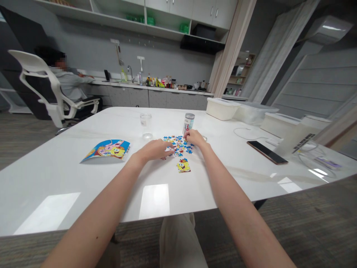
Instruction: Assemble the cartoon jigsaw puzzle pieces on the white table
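Observation:
A loose pile of small jigsaw puzzle pieces (pixel 180 143), blue, white, red and yellow, lies on the white table between my hands. At the pile's left edge, my left hand (pixel 156 149) rests with thumb and fingers apart, touching pieces. My right hand (pixel 195 137) is over the pile's right side, its fingertips drawn together; whether a piece is between them is hidden. Nearer to me lies a small joined section of puzzle (pixel 183 166) showing a yellow cartoon face. To the left, a curled picture sheet (pixel 109 149) shows cartoon figures on blue.
Behind the pile stand a clear jar (pixel 146 123) and a printed can with a silver lid (pixel 189 123). A phone (pixel 266 152), cables and white storage boxes (pixel 222 108) occupy the table's right side. A person (pixel 68 80) sits beyond, near a white chair (pixel 52 82).

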Demonstrator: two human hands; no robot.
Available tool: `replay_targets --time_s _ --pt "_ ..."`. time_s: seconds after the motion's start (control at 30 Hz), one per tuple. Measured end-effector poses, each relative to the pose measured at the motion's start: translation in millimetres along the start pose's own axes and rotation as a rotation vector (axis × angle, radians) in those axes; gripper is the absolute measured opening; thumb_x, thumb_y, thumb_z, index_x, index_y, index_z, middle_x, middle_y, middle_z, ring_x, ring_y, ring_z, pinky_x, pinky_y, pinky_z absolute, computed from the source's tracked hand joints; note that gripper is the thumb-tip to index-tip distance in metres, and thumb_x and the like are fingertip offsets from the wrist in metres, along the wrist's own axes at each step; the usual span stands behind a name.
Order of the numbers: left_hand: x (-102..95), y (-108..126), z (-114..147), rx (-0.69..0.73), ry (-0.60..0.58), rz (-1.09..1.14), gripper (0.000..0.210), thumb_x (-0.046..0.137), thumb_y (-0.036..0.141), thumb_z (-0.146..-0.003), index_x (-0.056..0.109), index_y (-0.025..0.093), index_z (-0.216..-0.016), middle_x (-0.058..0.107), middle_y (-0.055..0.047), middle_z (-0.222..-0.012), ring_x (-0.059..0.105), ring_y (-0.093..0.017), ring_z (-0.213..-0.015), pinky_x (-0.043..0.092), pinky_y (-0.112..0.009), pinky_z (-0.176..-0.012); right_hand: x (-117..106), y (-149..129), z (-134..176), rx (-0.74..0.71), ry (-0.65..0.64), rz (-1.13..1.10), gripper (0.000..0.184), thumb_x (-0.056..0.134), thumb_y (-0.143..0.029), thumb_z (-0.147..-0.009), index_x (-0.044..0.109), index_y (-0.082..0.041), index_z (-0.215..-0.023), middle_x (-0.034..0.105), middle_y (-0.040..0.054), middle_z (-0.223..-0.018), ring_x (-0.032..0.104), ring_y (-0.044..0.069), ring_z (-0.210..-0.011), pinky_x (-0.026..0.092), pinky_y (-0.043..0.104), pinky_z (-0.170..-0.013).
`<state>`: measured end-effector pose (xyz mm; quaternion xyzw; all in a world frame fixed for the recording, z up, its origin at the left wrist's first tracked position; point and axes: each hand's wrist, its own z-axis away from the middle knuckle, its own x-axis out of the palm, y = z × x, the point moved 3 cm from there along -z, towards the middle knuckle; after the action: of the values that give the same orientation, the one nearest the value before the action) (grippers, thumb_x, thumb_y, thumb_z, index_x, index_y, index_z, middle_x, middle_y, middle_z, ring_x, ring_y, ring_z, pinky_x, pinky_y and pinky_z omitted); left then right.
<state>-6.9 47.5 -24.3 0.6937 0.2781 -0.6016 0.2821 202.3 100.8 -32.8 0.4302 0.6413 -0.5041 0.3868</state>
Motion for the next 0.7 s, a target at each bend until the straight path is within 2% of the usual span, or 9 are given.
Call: replay_targets --time_s 0.1,0.2,0.33,0.5,0.7 --pt "0.5 18.8 -2.1 0.116 -0.013 0.040 0.030 0.054 0.042 -0.089 0.067 0.033 -0.114 0.074 -0.003 -0.092 0.067 -0.020 -0.086 0.046 -0.028 -0.075 1.0 -0.2 -1.1 0.005 0.003 -0.001 0.034 0.047 -0.008 -0.078 0.077 -0.019 -0.091 0.075 0.0056 -0.096 0.066 0.017 -0.091 0.046 0.021 -0.080" --pt "1.6 25.5 -2.4 0.131 -0.052 0.069 0.026 0.056 0.036 -0.088 0.069 0.033 -0.110 0.073 -0.002 -0.104 0.066 -0.019 -0.093 0.046 -0.027 -0.079 1.3 -0.9 -1.4 0.009 0.001 -0.003 0.033 0.048 -0.009 -0.078 0.077 -0.019 -0.090 0.075 0.0052 -0.095 0.066 0.016 -0.092 0.046 0.020 -0.079" --pt "1.5 23.8 -0.8 0.131 -0.065 0.021 0.027 0.050 0.026 -0.089 0.070 0.031 -0.107 0.073 -0.003 -0.101 0.066 -0.019 -0.092 0.046 -0.026 -0.077 1.4 -1.4 -1.0 0.013 -0.002 -0.005 0.033 0.048 -0.009 -0.079 0.077 -0.019 -0.090 0.075 0.0055 -0.094 0.066 0.016 -0.091 0.046 0.020 -0.078" --pt "1.5 19.5 0.8 0.123 -0.035 -0.007 0.029 0.049 0.024 -0.088 0.067 0.029 -0.110 0.072 -0.005 -0.099 0.066 -0.021 -0.090 0.047 -0.028 -0.075 1.9 -1.1 -1.4 0.012 -0.005 -0.002 0.032 0.048 -0.010 -0.079 0.077 -0.019 -0.090 0.075 0.0054 -0.094 0.066 0.017 -0.092 0.046 0.020 -0.080" --pt "2.3 12.7 1.3 0.097 -0.029 -0.017 0.027 0.049 0.020 -0.086 0.068 0.027 -0.103 0.072 -0.005 -0.094 0.066 -0.021 -0.091 0.047 -0.029 -0.078 3.4 -1.1 -3.0 0.003 -0.016 -0.001 0.031 0.049 -0.009 -0.079 0.077 -0.019 -0.088 0.075 0.0055 -0.094 0.067 0.017 -0.093 0.046 0.020 -0.082"
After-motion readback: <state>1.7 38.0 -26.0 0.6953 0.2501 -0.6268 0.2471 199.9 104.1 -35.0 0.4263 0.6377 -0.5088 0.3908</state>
